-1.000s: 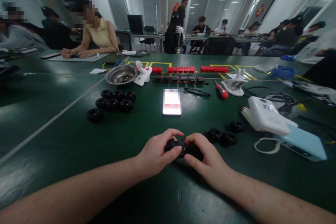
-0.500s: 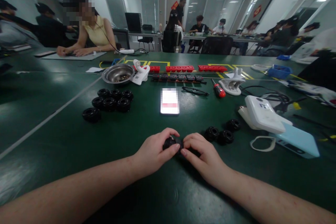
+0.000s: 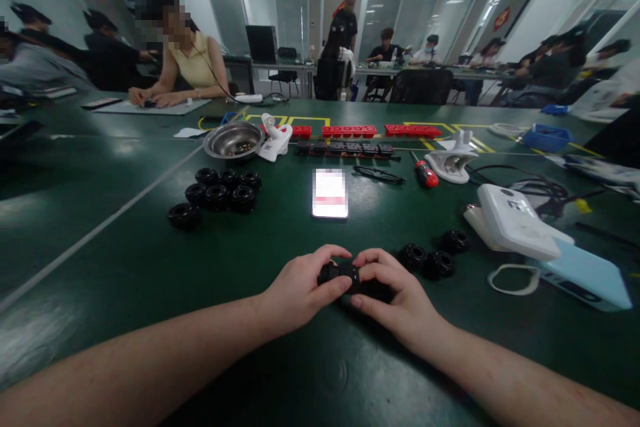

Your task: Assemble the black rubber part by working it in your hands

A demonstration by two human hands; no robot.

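My left hand (image 3: 299,285) is closed round a small black cylindrical part (image 3: 344,271), thumb along its near side and index finger over the top. From the other side, my right hand (image 3: 400,288) curls its fingers about the right end of the same part, thumb low in front. Its far end is partly hidden by my fingers. Three black wheel-like rings (image 3: 439,265) lie just right of my right hand. Further off to the left sit several more black rings (image 3: 217,196).
Beyond my hands lies a lit phone (image 3: 330,195). Behind it are glasses (image 3: 379,175), a screwdriver (image 3: 426,173), a row of black blocks (image 3: 345,149), red trays (image 3: 349,131) and a metal bowl (image 3: 234,140). A light-blue box (image 3: 585,273) and a white device (image 3: 517,221) stand right. A person (image 3: 195,67) sits across.
The view has shifted slightly, moving everything a little right. My right thumb and fingers have spread somewhat further apart around the part, and more of the part shows between my hands.
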